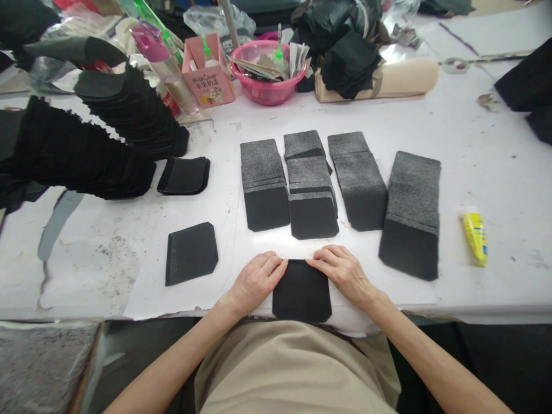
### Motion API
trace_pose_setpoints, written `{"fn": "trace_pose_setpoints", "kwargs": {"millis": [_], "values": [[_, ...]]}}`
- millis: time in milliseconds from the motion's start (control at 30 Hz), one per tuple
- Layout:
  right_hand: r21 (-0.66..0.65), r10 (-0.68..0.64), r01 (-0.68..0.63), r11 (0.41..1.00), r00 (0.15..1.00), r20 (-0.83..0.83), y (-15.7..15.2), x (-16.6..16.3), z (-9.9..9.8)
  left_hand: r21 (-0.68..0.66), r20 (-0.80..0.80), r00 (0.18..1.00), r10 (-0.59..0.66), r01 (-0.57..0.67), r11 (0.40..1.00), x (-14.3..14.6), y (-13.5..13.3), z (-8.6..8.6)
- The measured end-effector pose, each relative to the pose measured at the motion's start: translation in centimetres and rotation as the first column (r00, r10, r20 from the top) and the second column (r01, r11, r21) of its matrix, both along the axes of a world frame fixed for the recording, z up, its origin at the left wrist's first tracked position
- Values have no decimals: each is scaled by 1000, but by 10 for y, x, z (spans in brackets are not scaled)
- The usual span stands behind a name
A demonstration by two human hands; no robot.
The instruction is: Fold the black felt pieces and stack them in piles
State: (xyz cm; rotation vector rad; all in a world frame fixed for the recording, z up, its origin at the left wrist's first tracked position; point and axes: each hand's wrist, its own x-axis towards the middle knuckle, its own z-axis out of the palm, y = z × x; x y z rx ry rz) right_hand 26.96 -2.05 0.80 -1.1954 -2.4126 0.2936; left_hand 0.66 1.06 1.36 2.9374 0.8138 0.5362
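Observation:
A black flat piece (301, 293), leather or fabric by its look, lies at the table's front edge, close to my body. On its far left corner my left hand (259, 279) pinches the edge with thumb and fingers. My right hand (342, 273) pinches the same far edge at the right corner. Beyond my hands are overlapping rows of similar black pieces with grey upper strips: one at the left (265, 184), one in the middle (313, 195), another (357, 181) beside it and a longer one (411, 218) at the right. A single black piece (192, 253) lies left of my left hand.
Tall stacks of black pieces (77, 149) lean at the left, near a small pile (184, 175). A yellow tube (475, 237) lies at the right. Farther back are a pink box (209, 86), a pink basin (269, 89) and a beige roll (403, 80).

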Motion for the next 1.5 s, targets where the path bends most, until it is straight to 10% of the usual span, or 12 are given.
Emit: {"fn": "trace_pose_setpoints", "kwargs": {"millis": [433, 800, 1500], "values": [[-41, -63, 61, 997, 996, -63, -1, 2, -5, 27, -9, 1000, 3, -3, 1000, -7, -3, -2], [-39, -22, 21, 999, 999, -28, -4, 5, -1, 22, -414, 910, 2, 7, 1000, 14, -2, 20], [-76, -100, 101, 992, 995, 23, -22, 26, -1, 10, -448, 892, 67, -70, 998, 32, -8, 26]]}}
